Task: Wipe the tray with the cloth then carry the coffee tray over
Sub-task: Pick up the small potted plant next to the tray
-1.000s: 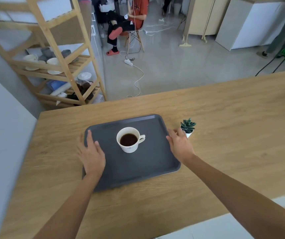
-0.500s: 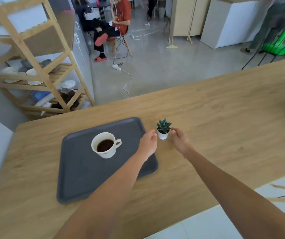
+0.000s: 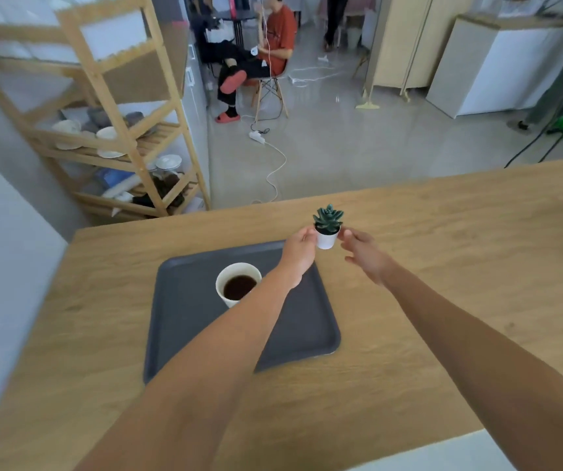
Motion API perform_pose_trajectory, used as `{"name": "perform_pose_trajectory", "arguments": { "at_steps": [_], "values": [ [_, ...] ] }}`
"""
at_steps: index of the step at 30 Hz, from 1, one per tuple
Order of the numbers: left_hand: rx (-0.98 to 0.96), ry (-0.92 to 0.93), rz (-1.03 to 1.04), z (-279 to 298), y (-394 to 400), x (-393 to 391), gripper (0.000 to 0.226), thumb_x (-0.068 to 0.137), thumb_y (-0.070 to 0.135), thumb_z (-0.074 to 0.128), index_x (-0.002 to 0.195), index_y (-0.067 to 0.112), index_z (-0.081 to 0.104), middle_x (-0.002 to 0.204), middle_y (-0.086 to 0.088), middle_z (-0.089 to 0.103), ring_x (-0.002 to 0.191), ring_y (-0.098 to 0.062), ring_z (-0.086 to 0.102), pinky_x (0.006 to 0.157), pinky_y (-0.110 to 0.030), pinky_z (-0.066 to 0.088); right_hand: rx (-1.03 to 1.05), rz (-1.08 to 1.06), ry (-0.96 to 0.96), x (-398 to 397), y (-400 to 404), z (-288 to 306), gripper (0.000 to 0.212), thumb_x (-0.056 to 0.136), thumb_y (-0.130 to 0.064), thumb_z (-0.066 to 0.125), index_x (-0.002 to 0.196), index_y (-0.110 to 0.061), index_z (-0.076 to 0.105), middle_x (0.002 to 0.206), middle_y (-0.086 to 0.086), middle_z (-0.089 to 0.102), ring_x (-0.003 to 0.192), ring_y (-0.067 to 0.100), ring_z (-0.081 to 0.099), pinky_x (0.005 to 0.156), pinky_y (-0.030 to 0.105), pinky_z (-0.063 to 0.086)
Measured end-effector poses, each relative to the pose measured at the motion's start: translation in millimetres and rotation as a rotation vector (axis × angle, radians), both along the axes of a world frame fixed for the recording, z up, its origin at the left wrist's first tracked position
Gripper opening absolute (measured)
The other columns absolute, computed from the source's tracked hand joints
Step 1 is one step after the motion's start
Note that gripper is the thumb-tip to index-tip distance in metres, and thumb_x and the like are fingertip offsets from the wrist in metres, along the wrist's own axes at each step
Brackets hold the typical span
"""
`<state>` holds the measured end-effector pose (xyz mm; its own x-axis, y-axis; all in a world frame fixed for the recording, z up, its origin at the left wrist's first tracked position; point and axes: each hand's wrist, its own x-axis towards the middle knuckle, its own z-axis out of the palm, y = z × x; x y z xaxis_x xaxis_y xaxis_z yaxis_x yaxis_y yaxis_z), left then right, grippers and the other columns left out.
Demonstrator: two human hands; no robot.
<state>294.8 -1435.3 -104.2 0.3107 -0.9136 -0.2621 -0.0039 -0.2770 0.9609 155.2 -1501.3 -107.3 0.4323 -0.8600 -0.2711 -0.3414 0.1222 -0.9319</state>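
A dark grey tray (image 3: 185,321) lies on the wooden table (image 3: 460,266). On it stands a white cup of black coffee (image 3: 237,287); my left forearm crosses over the cup's near side. Just beyond the tray's far right corner is a small succulent in a white pot (image 3: 327,229). My left hand (image 3: 299,248) grips the pot's left side. My right hand (image 3: 363,249) is at the pot's right side with fingers apart, fingertips at the pot. No cloth is in view.
A wooden shelf rack (image 3: 117,130) with bowls and plates stands beyond the table's far left corner. A person sits on a chair (image 3: 266,62) across the floor, with a power strip and cable (image 3: 266,154) trailing toward the table. White cabinets (image 3: 497,62) stand at the far right.
Both hands left the tray's sides and went to the small plant pot. My left hand now holds the pot, which looks raised a little off the table.
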Motion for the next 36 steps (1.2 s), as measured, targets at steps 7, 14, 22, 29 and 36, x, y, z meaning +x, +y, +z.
{"name": "perform_pose_trajectory", "arguments": {
  "at_steps": [7, 14, 22, 29, 36],
  "values": [
    [-0.058, -0.022, 0.215, 38.2, 29.2, 129.5, 0.032, 0.1, 0.025, 0.036, 0.119, 0.022, 0.062, 0.128, -0.004, 0.063, 0.115, -0.015, 0.055, 0.105, -0.04, 0.042, -0.062, 0.176, 0.0, 145.4, 0.3, 36.0, 0.041, 0.102, -0.034, 0.034, 0.138, -0.02, 0.048, 0.141, 0.006, 0.052, 0.13, 0.025, 0.046, 0.101, 0.041, 0.041],
    [0.025, -0.028, 0.441, -4.1, 84.8, 291.9, 0.043, 0.092, 0.041, 0.037, 0.127, 0.025, 0.058, 0.132, -0.002, 0.06, 0.123, -0.021, 0.054, 0.109, -0.049, 0.039, 0.015, 0.377, 0.008, 319.9, 45.1, 14.5, 0.04, 0.102, -0.034, 0.034, 0.136, -0.021, 0.05, 0.142, 0.004, 0.05, 0.13, 0.023, 0.045, 0.102, 0.043, 0.04],
    [0.119, 0.054, 0.569, -25.0, 144.5, 400.0, 0.054, 0.095, 0.047, 0.026, 0.132, 0.018, 0.053, 0.132, -0.002, 0.057, 0.121, -0.018, 0.05, 0.108, -0.045, 0.037, 0.095, 0.548, 0.041, 461.9, 96.9, -23.8, 0.039, 0.103, -0.032, 0.033, 0.138, -0.023, 0.047, 0.144, 0.003, 0.046, 0.128, 0.024, 0.044, 0.103, 0.045, 0.042],
    [0.135, 0.073, 0.661, -43.7, 155.5, 445.8, 0.054, 0.096, 0.046, 0.029, 0.133, 0.016, 0.053, 0.134, -0.006, 0.057, 0.123, -0.022, 0.052, 0.109, -0.046, 0.039, 0.141, 0.562, 0.079, 515.3, 113.9, -50.1, 0.044, 0.101, -0.035, 0.033, 0.144, -0.025, 0.038, 0.144, 0.007, 0.045, 0.088, 0.012, 0.049, 0.071, 0.031, 0.046],
    [0.141, 0.074, 0.662, -47.9, 157.4, 453.7, 0.053, 0.097, 0.047, 0.026, 0.137, 0.022, 0.048, 0.14, -0.003, 0.052, 0.129, -0.021, 0.045, 0.109, -0.046, 0.036, 0.101, 0.59, 0.135, 526.0, 113.3, -55.0, 0.046, 0.099, -0.038, 0.034, 0.144, -0.032, 0.038, 0.128, 0.003, 0.053, 0.086, 0.017, 0.048, 0.07, 0.03, 0.046]
  ]
}}
